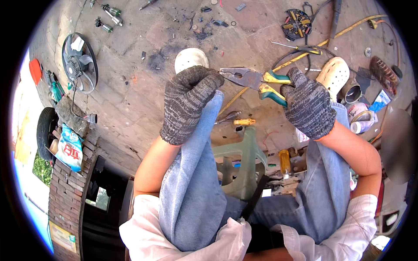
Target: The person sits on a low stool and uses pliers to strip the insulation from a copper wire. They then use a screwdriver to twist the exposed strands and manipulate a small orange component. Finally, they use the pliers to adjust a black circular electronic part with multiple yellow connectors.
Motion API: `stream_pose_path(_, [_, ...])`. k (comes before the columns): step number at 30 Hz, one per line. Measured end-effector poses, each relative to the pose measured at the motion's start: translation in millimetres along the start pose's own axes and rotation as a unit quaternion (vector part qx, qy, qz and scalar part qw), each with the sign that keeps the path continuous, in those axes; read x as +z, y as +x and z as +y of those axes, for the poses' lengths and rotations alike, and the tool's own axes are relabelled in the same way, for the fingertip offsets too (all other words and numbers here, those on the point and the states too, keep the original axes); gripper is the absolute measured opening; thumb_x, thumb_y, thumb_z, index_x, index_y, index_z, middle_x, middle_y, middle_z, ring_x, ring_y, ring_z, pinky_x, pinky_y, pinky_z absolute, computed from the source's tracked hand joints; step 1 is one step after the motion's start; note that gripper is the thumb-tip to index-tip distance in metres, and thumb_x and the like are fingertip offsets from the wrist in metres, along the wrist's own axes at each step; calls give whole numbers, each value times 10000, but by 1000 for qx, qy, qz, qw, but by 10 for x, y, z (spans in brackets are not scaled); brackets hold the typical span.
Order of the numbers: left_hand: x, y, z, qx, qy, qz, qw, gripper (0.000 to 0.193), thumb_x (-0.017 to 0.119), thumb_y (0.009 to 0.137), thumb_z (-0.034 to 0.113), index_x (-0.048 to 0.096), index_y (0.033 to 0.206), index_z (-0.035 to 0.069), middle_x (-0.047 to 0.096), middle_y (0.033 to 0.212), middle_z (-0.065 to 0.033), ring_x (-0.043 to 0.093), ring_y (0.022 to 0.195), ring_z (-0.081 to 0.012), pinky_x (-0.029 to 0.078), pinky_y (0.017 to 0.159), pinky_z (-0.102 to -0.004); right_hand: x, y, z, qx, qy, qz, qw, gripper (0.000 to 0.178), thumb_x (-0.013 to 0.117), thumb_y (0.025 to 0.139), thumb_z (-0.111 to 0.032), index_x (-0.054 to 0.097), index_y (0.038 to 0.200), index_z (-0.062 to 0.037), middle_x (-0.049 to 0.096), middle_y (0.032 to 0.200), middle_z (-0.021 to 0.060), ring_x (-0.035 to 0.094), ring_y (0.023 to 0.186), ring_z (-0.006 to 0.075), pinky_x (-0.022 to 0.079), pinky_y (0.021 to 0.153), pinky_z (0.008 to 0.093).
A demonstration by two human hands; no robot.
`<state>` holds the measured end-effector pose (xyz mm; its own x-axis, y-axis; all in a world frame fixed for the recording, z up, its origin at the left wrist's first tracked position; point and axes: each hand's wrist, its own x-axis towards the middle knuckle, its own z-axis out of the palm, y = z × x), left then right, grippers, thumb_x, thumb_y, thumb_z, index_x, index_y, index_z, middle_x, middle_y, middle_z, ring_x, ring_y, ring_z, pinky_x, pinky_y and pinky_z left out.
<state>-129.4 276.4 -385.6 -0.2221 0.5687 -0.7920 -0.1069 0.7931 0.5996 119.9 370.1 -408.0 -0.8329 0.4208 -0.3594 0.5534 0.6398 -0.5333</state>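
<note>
My right hand [309,104], in a dark grey knitted glove, grips a pair of pliers [246,77] by its yellow-and-green handles, which stand apart. The steel jaws point left and their tip reaches my left hand [189,100]. That hand wears a matching glove, its fingers closed in a pinch at the jaw tip; whatever lies between them is too small or hidden to make out. Both hands are above the stone floor, in front of my knees. Beyond my right hand lies a screwdriver [314,51] with a yellow-and-black handle, near a round part with brass-coloured pieces [298,24].
A fan [75,65] lies at the left, with small motor parts [111,16] farther back. A yellow hose [350,28] crosses the right side. Between my legs stands a green stool [249,150], near an amber bottle [284,162]. A tyre [45,135] rests at far left.
</note>
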Motion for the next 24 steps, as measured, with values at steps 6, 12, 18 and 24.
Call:
stream_pose_path(6, [-167,-90,33,27,-142,-108,984,213,686,744,91,651,921,-22,656,820,-110,645,772,-185,524,681,-280,-389,-81,74,89,464,-310,825,402,694,721,-195,587,1065,-15,633,873,143,631,762,277,505,682,371])
stream_pose_path(12, [-242,-47,-168,72,-210,-265,938,206,707,708,44,665,890,-45,670,848,-118,649,758,-195,528,675,-290,-61,-230,177,-41,671,-413,614,331,678,762,-143,584,1050,-8,652,881,86,624,805,171,506,751,325])
stream_pose_path(18, [-104,-34,-245,44,-373,-267,887,236,722,683,44,660,892,-47,656,823,-129,639,679,-188,522,588,-290,240,-403,-24,-32,854,-404,327,403,727,790,-296,593,1024,4,634,904,108,589,876,181,502,756,341])
stream_pose_path(24, [-152,-100,-58,83,-117,-94,985,164,707,738,93,653,857,-6,672,887,-132,647,772,-196,524,682,-303,-346,-132,-36,55,273,-170,945,309,670,747,-173,614,970,33,621,978,171,624,761,310,499,668,387])
